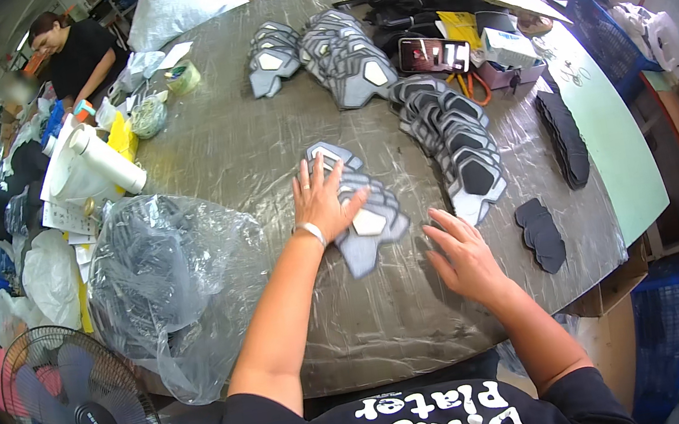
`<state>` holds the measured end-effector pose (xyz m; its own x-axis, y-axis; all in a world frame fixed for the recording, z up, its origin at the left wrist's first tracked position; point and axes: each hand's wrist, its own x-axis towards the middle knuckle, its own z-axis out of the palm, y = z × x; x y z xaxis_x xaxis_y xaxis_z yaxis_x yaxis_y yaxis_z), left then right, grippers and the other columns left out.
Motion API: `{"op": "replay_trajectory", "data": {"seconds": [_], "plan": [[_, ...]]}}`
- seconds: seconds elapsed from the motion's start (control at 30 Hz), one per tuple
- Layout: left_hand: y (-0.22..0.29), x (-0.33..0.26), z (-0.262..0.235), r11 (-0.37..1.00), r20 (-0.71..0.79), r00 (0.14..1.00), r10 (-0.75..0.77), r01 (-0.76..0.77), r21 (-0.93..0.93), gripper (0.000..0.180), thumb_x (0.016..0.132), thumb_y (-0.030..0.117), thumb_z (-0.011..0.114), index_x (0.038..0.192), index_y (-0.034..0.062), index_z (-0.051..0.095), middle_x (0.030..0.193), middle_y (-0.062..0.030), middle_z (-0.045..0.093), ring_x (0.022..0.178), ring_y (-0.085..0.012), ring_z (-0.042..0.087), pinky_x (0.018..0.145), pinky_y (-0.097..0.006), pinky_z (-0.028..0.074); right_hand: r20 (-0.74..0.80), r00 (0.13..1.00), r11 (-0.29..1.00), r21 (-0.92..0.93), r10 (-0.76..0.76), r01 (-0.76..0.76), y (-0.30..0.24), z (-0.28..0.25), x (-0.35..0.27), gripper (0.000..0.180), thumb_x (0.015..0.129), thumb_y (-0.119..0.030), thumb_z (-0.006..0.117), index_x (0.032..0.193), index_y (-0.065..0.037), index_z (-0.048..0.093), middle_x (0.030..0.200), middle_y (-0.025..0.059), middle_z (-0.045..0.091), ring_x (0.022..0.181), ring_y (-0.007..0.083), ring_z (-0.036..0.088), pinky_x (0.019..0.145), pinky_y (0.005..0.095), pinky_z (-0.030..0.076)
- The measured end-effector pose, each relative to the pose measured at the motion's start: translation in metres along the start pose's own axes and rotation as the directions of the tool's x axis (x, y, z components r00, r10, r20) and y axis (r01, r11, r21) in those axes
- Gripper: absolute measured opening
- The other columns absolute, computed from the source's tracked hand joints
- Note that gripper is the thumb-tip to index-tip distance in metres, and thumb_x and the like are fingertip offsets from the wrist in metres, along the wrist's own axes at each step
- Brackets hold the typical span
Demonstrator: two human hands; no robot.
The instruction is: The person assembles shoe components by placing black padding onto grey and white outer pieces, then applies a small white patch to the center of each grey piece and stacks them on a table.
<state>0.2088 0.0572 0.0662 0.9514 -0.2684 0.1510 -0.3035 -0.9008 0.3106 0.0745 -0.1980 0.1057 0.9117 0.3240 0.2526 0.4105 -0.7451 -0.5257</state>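
Note:
My left hand [322,201] lies with fingers stretched over a small overlapping stack of grey, angular shaped pads [361,252]; the front pad has a white centre patch. The palm hides part of the stack. To the right of it, my right hand [467,256] is held near the tabletop, fingers apart, nothing in them. Just beyond the right hand runs a long fanned row of similar pads with black centres [474,170]. Further back are a fanned pile with white centres [348,61] and a smaller pile [274,57].
A clear plastic bag [178,280] covers the table's left side, near a white bottle [108,160] and a fan [85,417]. Black pieces [541,234] lie at right. A phone [434,55] leans beside a small box [508,48]. Another person [79,53] is at far left.

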Motion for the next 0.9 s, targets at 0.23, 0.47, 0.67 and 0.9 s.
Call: {"op": "replay_trajectory", "data": {"seconds": [0.23,0.47,0.67,0.9], "plan": [[0.072,-0.085,0.004,0.998,0.005,1.0,0.026,-0.025,-0.049,0.085,0.093,0.058,0.052,0.151,0.0008,0.031,0.162,-0.0202,0.017,0.15,-0.0407,0.011,0.117,-0.059,0.01,0.048,0.997,0.998,-0.003,0.065,-0.065,-0.01,0.002,-0.039,0.043,0.087,-0.02,0.068,0.126,-0.003,0.059,0.144,0.0164,0.049,0.137,0.0313,0.043,0.114,0.0513,0.03],[0.099,-0.138,-0.014,0.977,0.125,0.97,0.207,-0.197,-0.087,0.083,0.09,0.05,0.06,0.15,-0.0011,0.033,0.159,-0.0204,0.026,0.148,-0.0377,0.021,0.116,-0.059,0.015,-0.037,0.994,0.994,0.023,0.105,-0.105,-0.004,-0.009,-0.057,0.04,0.088,-0.02,0.068,0.123,-0.004,0.061,0.139,0.0148,0.053,0.13,0.0311,0.049,0.11,0.0486,0.035],[0.116,-0.151,-0.017,0.957,0.057,0.964,0.258,-0.247,-0.154,0.075,0.09,0.04,0.064,0.147,-0.0014,0.038,0.156,-0.0212,0.031,0.146,-0.0378,0.026,0.117,-0.053,0.018,-0.425,0.828,0.905,-0.044,0.366,-0.423,0.033,-0.068,-0.104,0.026,0.082,-0.013,0.072,0.105,-0.002,0.068,0.109,0.0142,0.066,0.1,0.0327,0.063,0.087,0.0408,0.051],[0.211,-0.084,0.008,0.685,-0.031,0.737,0.675,-0.642,-0.344,0.053,0.089,0.024,0.065,0.134,-0.0006,0.054,0.142,-0.0162,0.051,0.134,-0.0305,0.045,0.11,-0.042,0.034,-0.301,0.846,0.832,-0.217,0.44,-0.51,0.062,-0.095,-0.098,0.018,0.081,-0.02,0.073,0.092,-0.005,0.073,0.101,0.0097,0.067,0.095,0.0287,0.064,0.083,0.0391,0.052]]}}
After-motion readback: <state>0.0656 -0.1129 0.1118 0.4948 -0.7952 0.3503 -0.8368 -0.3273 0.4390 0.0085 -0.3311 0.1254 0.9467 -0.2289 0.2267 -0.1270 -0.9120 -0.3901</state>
